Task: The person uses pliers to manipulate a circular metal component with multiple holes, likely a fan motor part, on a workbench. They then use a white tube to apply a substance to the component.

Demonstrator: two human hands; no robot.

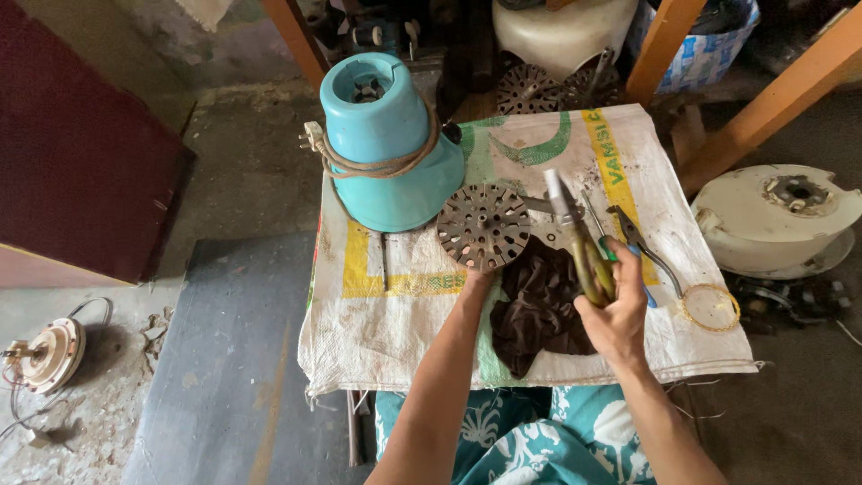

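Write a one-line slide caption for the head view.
Left hand lifts a perforated metal disc; right hand grips a yellow-handled tool beside a turquoise mixer base.

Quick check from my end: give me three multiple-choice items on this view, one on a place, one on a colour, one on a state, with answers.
1. Where does the perforated metal disc lie?
A on the woven sack
B on the floor
C on the white housing

2. What colour is the mixer base?
A red
B turquoise
C black

3. What is the right hand doing?
A resting open
B gripping pliers
C holding the cloth

Answers: 1 A, sack lies under the disc; 2 B, its shell is turquoise; 3 B, fingers close around the pliers.
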